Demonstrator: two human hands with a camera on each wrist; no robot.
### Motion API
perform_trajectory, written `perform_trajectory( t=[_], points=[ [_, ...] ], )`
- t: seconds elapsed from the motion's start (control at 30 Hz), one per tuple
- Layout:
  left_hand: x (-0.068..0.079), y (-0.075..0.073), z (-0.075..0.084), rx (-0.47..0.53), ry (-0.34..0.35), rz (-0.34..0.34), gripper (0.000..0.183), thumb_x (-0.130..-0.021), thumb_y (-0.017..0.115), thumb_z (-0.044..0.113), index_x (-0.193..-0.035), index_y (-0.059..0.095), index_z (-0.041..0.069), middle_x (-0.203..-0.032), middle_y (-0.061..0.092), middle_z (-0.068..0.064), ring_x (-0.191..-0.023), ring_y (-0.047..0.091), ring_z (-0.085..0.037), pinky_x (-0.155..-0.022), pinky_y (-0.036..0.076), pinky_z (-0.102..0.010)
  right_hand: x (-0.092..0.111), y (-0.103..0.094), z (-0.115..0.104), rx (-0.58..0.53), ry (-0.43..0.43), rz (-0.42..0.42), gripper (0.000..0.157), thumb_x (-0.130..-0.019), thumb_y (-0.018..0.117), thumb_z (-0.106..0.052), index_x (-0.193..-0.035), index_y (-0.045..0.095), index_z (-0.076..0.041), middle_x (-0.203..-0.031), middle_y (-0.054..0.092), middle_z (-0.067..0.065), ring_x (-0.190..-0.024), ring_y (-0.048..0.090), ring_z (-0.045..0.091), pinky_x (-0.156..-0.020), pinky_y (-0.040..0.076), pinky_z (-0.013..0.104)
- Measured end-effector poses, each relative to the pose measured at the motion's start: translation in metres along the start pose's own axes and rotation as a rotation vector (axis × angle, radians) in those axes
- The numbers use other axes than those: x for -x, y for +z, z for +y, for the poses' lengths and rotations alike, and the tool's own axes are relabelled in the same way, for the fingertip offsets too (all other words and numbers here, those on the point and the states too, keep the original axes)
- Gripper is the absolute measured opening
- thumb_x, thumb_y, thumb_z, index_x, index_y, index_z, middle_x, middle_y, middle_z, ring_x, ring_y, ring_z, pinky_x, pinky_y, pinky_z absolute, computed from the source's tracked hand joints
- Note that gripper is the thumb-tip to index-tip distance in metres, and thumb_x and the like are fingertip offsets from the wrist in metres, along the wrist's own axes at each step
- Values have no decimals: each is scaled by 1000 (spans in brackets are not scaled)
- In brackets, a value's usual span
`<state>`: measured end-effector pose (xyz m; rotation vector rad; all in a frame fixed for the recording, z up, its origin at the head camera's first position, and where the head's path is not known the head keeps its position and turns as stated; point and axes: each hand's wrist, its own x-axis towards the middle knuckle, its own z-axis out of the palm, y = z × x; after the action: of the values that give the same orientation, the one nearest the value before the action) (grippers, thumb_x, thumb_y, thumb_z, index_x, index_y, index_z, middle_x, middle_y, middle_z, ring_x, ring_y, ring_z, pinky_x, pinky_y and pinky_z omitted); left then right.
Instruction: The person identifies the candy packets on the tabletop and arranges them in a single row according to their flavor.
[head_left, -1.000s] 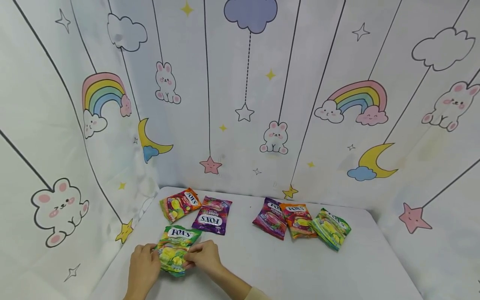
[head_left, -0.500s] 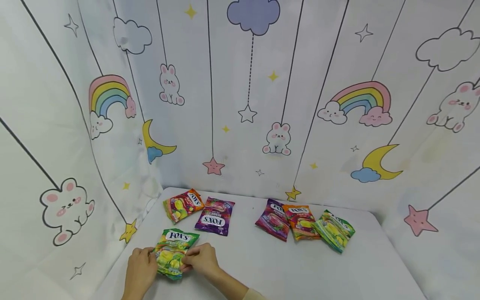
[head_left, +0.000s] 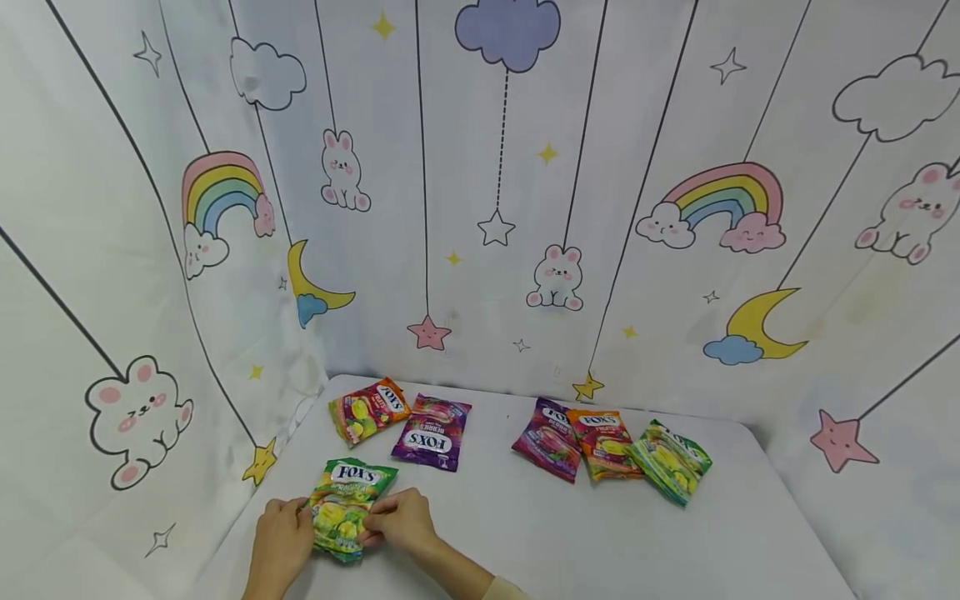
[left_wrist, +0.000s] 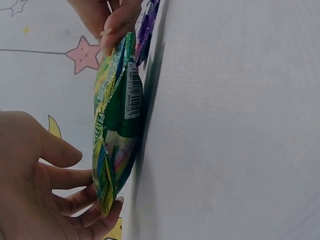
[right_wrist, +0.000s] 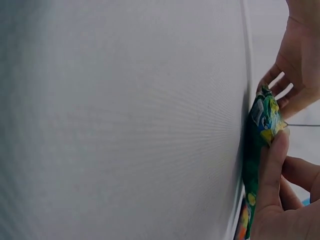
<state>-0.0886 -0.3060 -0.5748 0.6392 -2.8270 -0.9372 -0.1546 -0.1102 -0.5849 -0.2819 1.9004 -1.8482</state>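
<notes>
A green Fox's candy bag lies face up at the front left of the white table, between both hands. My left hand is at its left side. In the left wrist view the left fingers touch the bag's edge, while the thumb stands away from it. My right hand pinches the bag's lower right edge between thumb and fingers. Seen from the right wrist, the right thumb lies along the bag's near edge. In that same view the bag appears edge-on, close over the tabletop.
Behind the hands lie an orange Fox's bag and a purple one. Further right, another purple bag, an orange bag and a green bag form a row. A white curtain with cartoon prints surrounds the table.
The head view has shifted slightly, moving the scene a little to the right. Against the table, the green bag has moved slightly toward the person and left, with both hands at its sides.
</notes>
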Motion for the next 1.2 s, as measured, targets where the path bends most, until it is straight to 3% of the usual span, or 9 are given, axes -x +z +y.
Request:
perform_trajectory(
  t=[0.17, 0.47, 0.77, 1.07, 1.2],
  points=[
    [-1, 1, -2, -3, -19, -19, 45, -104, 45, 12, -130, 55, -23, -112, 51, -35, -105, 54, -46, -86, 47, -59, 1, -2, 0, -5, 35, -5, 3, -88, 76, 6, -89, 76, 9, -71, 75, 16, -62, 76, 23, -59, 62, 30],
    [-1, 0, 1, -22, -21, -19, 46, -103, 46, 13, -131, 55, -22, -114, 51, -37, -108, 56, -48, -89, 47, -62, 2, -7, 0, 11, 101, -16, 5, -90, 77, 2, -85, 78, 1, -74, 75, 18, -66, 77, 29, -60, 62, 32],
    [3, -2, 4, -48, -3, -11, 46, -102, 50, 17, -127, 58, -22, -115, 54, -39, -107, 58, -51, -91, 47, -65, 1, -13, 3, 50, 132, -41, 14, -92, 79, -12, -82, 79, -2, -73, 75, 15, -62, 76, 26, -55, 61, 30],
    [0, -1, 5, -32, -34, -19, 50, -104, 51, 20, -134, 53, -20, -120, 50, -40, -113, 55, -53, -94, 46, -67, 2, -18, 2, 55, 135, -27, 15, -90, 80, -12, -81, 80, -1, -72, 75, 16, -62, 76, 26, -55, 61, 31],
    [0, -3, 10, -7, -46, 8, 48, -104, 51, 19, -136, 53, -17, -123, 50, -38, -115, 52, -52, -93, 45, -65, 3, -21, 0, 55, 136, -28, 14, -90, 81, -12, -82, 80, 0, -74, 76, 16, -63, 76, 26, -56, 61, 31]
  ],
)
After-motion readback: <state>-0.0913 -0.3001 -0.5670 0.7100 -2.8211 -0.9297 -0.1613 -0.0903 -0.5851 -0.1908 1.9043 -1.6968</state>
